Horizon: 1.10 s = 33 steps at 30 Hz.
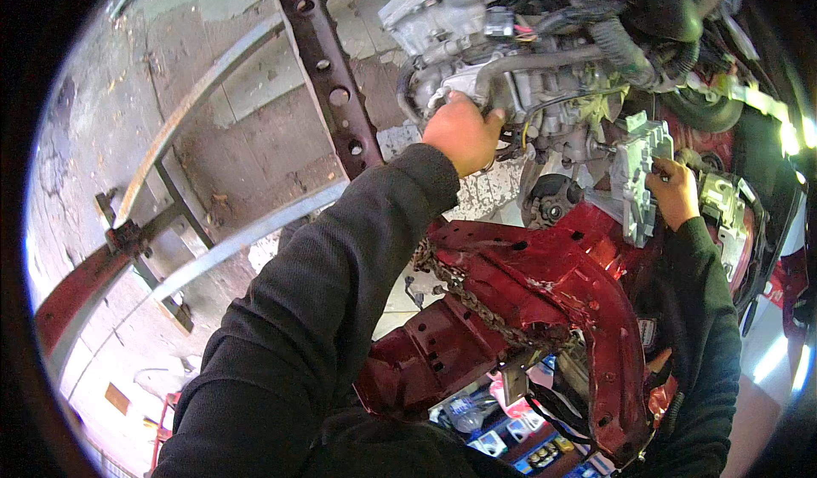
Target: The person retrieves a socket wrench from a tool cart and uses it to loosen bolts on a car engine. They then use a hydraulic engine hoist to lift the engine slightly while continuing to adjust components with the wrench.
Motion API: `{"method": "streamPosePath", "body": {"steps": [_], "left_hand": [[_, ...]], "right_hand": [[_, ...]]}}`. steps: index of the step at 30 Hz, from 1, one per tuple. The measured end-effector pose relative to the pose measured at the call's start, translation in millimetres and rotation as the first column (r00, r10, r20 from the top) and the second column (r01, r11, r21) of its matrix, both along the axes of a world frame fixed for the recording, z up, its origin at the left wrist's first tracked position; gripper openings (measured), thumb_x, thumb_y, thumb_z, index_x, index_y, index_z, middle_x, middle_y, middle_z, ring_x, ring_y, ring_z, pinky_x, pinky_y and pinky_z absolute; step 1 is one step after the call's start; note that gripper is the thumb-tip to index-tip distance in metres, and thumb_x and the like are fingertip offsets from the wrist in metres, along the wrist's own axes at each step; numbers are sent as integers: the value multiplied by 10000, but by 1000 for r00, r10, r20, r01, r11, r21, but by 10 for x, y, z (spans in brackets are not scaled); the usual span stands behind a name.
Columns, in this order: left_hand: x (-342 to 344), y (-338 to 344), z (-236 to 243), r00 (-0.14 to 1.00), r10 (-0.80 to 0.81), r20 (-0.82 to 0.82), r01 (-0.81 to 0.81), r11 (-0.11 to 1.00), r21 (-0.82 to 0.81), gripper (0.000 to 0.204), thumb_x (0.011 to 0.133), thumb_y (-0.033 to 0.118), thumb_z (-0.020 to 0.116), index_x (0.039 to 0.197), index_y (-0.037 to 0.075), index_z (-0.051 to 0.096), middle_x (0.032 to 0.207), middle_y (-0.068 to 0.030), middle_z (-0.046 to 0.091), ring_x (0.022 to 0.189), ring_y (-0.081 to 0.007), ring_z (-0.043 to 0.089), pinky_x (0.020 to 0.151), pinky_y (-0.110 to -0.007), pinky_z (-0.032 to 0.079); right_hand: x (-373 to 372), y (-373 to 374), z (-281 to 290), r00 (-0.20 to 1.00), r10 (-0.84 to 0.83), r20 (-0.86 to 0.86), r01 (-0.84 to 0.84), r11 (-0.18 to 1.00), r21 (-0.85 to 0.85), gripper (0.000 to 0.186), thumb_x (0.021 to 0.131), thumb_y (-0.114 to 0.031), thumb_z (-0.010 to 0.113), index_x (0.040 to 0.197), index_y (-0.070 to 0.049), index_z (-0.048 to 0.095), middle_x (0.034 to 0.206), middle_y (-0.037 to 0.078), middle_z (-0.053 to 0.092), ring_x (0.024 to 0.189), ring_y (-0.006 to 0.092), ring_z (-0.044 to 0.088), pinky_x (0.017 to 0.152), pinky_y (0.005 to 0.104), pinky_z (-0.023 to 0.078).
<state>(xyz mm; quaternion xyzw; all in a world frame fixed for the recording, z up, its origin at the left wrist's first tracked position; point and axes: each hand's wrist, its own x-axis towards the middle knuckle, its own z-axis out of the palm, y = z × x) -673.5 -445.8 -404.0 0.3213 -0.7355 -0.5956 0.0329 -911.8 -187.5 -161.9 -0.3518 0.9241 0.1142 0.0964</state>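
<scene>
At far left, on the stained concrete floor (247,137): grey steel bars (200,95) and a dark perforated metal beam (328,69) running from the top edge down toward the centre, holes along its length.

Just right of the beam, the left hand (464,133) in a black sleeve (340,274), raised up against the grey, grimy engine and gearbox assembly (511,61). Fingers curled together over a pale cast-metal lug on the assembly's lower left side, thumb side turned toward the camera; clamped on that casting, the bulk of the engine lying above and to the right of the grip. Long axis of the assembly roughly left to right across the top of the picture, with black ribbed hoses (630,48) draped over its right half.

Below centre, a crumpled dark-red painted steel car frame piece (545,291), slanting from lower left to upper right, with a rusty link chain (472,295) laid along it.

Further right, a pale grey cast-aluminium bracket (638,171), standing nearly upright, long axis top to bottom. Right hand (677,193) pressed to its right edge, fingers closed on that edge, bracket lying just left of the palm.
</scene>
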Motion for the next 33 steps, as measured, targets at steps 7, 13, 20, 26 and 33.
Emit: {"method": "streamPosePath", "body": {"steps": [7, 13, 20, 26, 33], "left_hand": [[220, -271, 143, 989, -88, -117, 97, 992, 80, 740, 1050, 544, 574, 968, -182, 688, 978, -414, 698, 997, -560, 703, 912, -576, 555], [344, -438, 170, 987, -132, -95, 144, 980, 140, 804, 1079, 605, 496, 915, -147, 725, 926, -389, 700, 968, -552, 700, 908, -576, 541], [362, -479, 146, 986, -144, -86, 153, 981, 115, 807, 1083, 605, 473, 943, -148, 726, 909, -379, 707, 974, -531, 712, 909, -567, 541], [435, -345, 100, 996, -78, -40, 81, 994, 69, 787, 1061, 594, 517, 1165, -174, 655, 1058, -411, 707, 1063, -556, 700, 977, -571, 538], [2165, -56, 1, 947, 248, -204, -256, 967, -12, 416, 1029, 262, 679, 1324, -32, 657, 1190, -305, 711, 1105, -465, 696, 980, -507, 549]], "right_hand": [[-34, 74, -40, 998, -48, -33, 49, 999, 8, 371, 868, -144, 723, 1177, 57, 759, 1014, 186, 785, 935, 266, 738, 884, 368, 562], [-66, 118, -67, 997, -80, -23, 80, 997, 5, 260, 857, -93, 689, 1068, 48, 747, 848, 132, 705, 775, 195, 651, 744, 360, 515], [42, -20, -24, 994, -29, -102, 35, 998, 56, 297, 862, -89, 714, 1131, 30, 758, 915, 128, 751, 828, 193, 684, 799, 349, 544], [-88, 79, 3, 996, -46, 71, 49, 998, -43, 311, 864, -92, 744, 1151, 28, 758, 967, 131, 778, 879, 198, 714, 848, 351, 558], [-452, 293, -128, 933, -144, 328, 164, 986, -35, 297, 983, -86, 608, 1222, 53, 717, 1075, 169, 767, 924, 278, 734, 830, 388, 600]]}}
